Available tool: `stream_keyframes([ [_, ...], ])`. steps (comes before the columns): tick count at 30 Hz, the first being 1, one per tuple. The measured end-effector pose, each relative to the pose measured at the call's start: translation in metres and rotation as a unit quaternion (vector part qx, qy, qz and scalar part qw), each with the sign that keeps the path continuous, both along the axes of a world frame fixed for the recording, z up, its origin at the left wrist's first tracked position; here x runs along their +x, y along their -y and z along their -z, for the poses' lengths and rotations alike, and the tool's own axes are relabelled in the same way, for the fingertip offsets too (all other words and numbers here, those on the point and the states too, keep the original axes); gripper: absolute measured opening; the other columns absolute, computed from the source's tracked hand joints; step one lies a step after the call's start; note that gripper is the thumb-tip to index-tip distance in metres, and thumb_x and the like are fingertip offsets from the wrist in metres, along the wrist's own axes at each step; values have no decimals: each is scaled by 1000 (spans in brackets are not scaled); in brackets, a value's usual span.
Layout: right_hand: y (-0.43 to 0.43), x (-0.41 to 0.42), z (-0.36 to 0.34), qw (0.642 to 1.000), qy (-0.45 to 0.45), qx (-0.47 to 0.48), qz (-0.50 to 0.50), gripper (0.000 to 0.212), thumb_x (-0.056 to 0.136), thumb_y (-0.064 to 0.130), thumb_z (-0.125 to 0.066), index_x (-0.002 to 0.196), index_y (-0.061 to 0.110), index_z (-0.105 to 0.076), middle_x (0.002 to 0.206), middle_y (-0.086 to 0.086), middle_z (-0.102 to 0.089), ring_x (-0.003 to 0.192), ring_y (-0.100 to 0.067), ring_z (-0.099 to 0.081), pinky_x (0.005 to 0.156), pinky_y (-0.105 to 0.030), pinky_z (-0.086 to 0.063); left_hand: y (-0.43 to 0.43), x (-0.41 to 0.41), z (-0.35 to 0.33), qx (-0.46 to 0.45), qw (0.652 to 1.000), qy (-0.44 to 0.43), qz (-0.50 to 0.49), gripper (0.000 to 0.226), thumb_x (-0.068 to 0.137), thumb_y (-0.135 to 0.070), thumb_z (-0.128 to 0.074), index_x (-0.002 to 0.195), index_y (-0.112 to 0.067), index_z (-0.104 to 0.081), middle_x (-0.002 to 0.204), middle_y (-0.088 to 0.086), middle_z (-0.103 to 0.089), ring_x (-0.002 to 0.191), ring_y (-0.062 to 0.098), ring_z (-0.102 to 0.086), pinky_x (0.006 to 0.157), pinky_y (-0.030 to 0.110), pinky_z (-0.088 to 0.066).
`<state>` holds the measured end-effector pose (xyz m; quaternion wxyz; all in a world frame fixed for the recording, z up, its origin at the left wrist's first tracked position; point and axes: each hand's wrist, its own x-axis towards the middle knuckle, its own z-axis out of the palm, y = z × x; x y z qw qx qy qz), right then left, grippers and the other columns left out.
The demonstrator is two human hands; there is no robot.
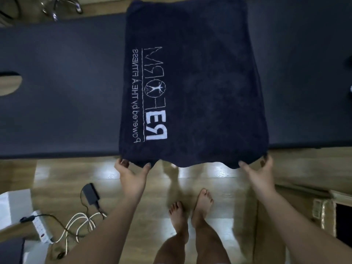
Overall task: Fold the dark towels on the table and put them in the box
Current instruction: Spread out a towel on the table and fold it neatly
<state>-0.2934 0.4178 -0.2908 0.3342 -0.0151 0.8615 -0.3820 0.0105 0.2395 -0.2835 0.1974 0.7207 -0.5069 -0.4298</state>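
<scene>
A dark navy towel (205,88) with white mirrored lettering lies spread across the dark padded table (62,96), its near edge hanging just past the table's front edge. My left hand (131,172) pinches the towel's near left corner. My right hand (261,170) pinches the near right corner. Both hands hold the edge slightly lifted over the floor. No box for the towels can be made out for certain.
A power strip (41,225) with a black adapter (91,193) and tangled cables lies on the wooden floor at the lower left. A white object (13,206) sits at the left edge. Chair wheels (57,8) stand beyond the table. My bare feet (190,208) stand below the towel.
</scene>
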Motion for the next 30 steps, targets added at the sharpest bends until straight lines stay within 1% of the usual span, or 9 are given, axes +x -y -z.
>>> stream_keyframes([
  [3,19,-30,1,993,83,-43,72,71,75,8,-84,123,14,-32,126,-4,-50,111,-22,-55,96,-42,-47,24,0,0,23,995,-57,-81,74,76,-5,-86,126,-10,-32,128,4,-49,120,21,-51,97,33,-42],
  [7,8,-40,9,988,130,2,-86,52,70,7,-86,117,10,-64,108,-3,-71,96,-17,-66,87,-35,-50,21,1,-4,86,992,-97,5,38,79,5,-80,106,-13,-60,90,-8,-74,92,15,-66,77,25,-49],
  [10,2,-40,13,973,142,43,-177,33,73,12,-86,102,17,-70,99,-2,-73,90,-14,-66,82,-34,-53,19,6,1,125,986,-100,52,25,78,4,-80,99,-6,-71,74,-5,-78,81,19,-70,62,20,-52],
  [15,-28,-37,12,959,190,87,-189,21,86,18,-76,106,17,-71,95,7,-72,90,-10,-64,71,-24,-48,6,32,-2,170,978,-82,87,24,73,-11,-88,93,-6,-76,83,2,-79,91,22,-73,69,29,-53],
  [19,-47,-27,11,976,208,40,-49,27,94,6,-61,121,7,-65,97,-1,-71,94,-23,-66,84,-40,-50,-11,58,-6,228,958,-112,130,85,27,-35,-103,101,-6,-74,93,5,-80,91,14,-74,70,22,-58],
  [20,-51,-21,9,977,211,29,-23,26,95,5,-59,120,8,-64,96,-1,-71,92,-24,-65,80,-39,-50,-19,63,-5,240,953,-124,137,87,31,-32,-104,107,-5,-72,98,7,-79,94,14,-73,70,19,-58],
  [23,-62,-1,-6,971,237,-3,11,24,92,5,-65,115,10,-64,101,-7,-72,95,-29,-67,75,-38,-51,-43,72,-12,244,952,-148,109,43,71,10,-84,110,-1,-69,98,11,-78,95,17,-73,64,18,-57],
  [26,-80,14,-22,953,301,9,-37,27,87,7,-73,113,12,-67,104,-5,-76,100,-29,-70,78,-39,-54,-66,78,-25,286,937,-158,125,25,79,8,-78,96,-9,-72,86,1,-79,88,8,-72,67,18,-55],
  [30,-106,24,-43,956,289,25,-42,25,95,14,-64,120,11,-66,107,-5,-76,103,-30,-70,89,-45,-52,-85,104,-48,277,942,-179,56,21,83,1,-78,103,0,-73,96,15,-78,83,24,-75,81,39,-55],
])
